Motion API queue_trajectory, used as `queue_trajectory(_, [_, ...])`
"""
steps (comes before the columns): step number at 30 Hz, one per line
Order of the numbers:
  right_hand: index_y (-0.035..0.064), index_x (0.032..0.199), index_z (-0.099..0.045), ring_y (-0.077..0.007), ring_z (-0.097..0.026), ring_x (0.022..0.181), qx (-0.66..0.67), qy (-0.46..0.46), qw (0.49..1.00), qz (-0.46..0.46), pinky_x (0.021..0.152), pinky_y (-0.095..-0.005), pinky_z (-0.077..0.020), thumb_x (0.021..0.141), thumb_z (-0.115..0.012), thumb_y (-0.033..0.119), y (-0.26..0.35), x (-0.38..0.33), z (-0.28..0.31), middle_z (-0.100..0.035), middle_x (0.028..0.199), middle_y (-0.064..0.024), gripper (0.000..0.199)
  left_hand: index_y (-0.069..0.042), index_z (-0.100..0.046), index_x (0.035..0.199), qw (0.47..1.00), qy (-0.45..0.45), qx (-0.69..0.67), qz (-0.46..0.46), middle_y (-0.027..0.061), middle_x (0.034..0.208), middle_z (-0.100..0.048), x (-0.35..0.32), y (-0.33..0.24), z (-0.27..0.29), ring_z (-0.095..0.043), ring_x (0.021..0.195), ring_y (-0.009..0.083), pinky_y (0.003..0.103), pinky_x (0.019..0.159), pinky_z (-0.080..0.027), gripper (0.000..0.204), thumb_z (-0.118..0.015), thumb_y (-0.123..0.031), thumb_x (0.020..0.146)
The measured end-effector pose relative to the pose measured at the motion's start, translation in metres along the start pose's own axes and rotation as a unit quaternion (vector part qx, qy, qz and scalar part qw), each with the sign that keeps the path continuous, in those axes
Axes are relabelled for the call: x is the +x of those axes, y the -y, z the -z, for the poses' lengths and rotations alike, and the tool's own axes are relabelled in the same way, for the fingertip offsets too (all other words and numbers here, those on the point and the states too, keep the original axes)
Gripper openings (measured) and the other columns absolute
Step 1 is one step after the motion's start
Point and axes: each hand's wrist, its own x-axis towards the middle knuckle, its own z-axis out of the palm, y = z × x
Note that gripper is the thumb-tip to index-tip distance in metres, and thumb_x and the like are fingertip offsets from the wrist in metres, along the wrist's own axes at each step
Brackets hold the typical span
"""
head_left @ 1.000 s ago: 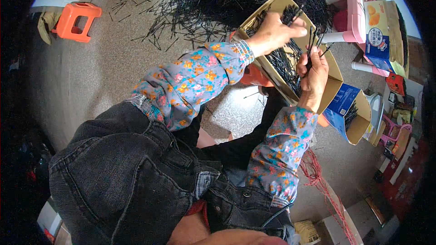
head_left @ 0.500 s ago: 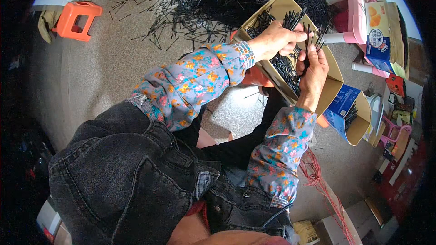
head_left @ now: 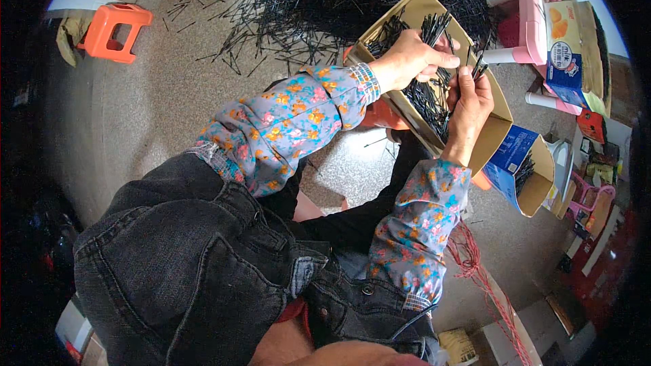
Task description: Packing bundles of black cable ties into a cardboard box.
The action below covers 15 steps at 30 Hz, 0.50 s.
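Note:
Over an open cardboard box [head_left: 500, 115], my left hand [head_left: 407, 61] is closed around a bundle of thin black sticks [head_left: 435, 27]. Close beside it on the right, my right hand [head_left: 469, 110] pinches a few more black sticks [head_left: 479, 62] between thumb and fingers. Their exact kind is too small to make out. Many loose black sticks [head_left: 426, 105] lie in the box below both hands, partly hidden by them. My fingertips nearly meet above the box.
A large heap of black sticks [head_left: 352, 0] covers the floor beyond the box. An orange stool [head_left: 116, 32] stands far left. Right of the box are a smaller blue carton [head_left: 510, 163], a pink-and-white stool [head_left: 532, 24] and a printed carton [head_left: 566, 47]. Red strings [head_left: 475, 264] hang nearer me.
My right hand has shifted slightly right, and the sticks in it lean further right. My left hand stays nearly in place with its bundle.

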Motion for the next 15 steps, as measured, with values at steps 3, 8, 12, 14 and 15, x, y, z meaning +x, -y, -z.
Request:
queue_trajectory(3, [0.0061,0.088,-0.059,-0.0015,-0.042,0.047,-0.009,-0.008,1.0,0.023,0.041,-0.0148,-0.0289,0.086,-0.06,0.012,-0.003,0.0,-0.002,-0.056,0.064,0.0019,0.006,-0.007,-0.06,0.093,0.999,-0.035,0.006,0.0,-0.0052,0.065,-0.05,0.001,0.001,0.0,-0.037,0.045,0.0018,0.018,0.038,-0.027,0.018,-0.069,-0.009,0.077])
queue_trajectory(8, [0.0048,0.087,-0.059,-0.0013,-0.043,0.049,-0.04,-0.005,0.998,0.055,0.042,-0.0146,-0.0302,0.086,-0.06,0.012,-0.005,0.0,-0.004,-0.056,0.064,0.0018,0.007,-0.008,-0.059,0.085,0.999,-0.047,-0.025,-0.001,-0.0059,0.063,-0.049,0.003,0.006,0.002,-0.037,0.044,0.0016,0.017,0.038,-0.026,0.014,-0.07,-0.01,0.076])
queue_trajectory(12, [0.0031,0.083,-0.06,-0.0018,-0.043,0.052,-0.084,-0.002,0.994,0.066,0.045,-0.0166,-0.0323,0.087,-0.059,0.013,-0.007,0.0,-0.006,-0.056,0.064,0.0015,0.01,-0.009,-0.06,0.086,0.996,-0.084,-0.018,-0.001,-0.003,0.067,-0.056,0.003,0.002,0.003,-0.037,0.045,0.0017,0.018,0.037,-0.026,0.013,-0.069,-0.012,0.077])
queue_trajectory(14, [0.0013,0.081,-0.06,-0.0036,-0.045,0.055,-0.149,0.002,0.985,0.09,0.049,-0.0184,-0.0349,0.087,-0.059,0.013,-0.009,0.003,-0.002,-0.056,0.064,0.0015,0.013,-0.009,-0.061,0.087,0.991,-0.121,-0.036,-0.035,0.0003,0.073,-0.061,0.006,-0.004,0.012,-0.039,0.046,0.0019,0.018,0.037,-0.027,0.013,-0.069,-0.015,0.078])
queue_trajectory(15, [0.0013,0.081,-0.06,-0.0036,-0.045,0.055,-0.15,-0.001,0.985,0.091,0.049,-0.0184,-0.0349,0.087,-0.059,0.013,-0.01,0.003,0.0,-0.056,0.064,0.0015,0.013,-0.008,-0.061,0.085,0.988,-0.139,-0.048,-0.055,0.0,0.073,-0.06,0.009,-0.006,0.017,-0.039,0.046,0.0017,0.018,0.037,-0.027,0.012,-0.068,-0.016,0.078])
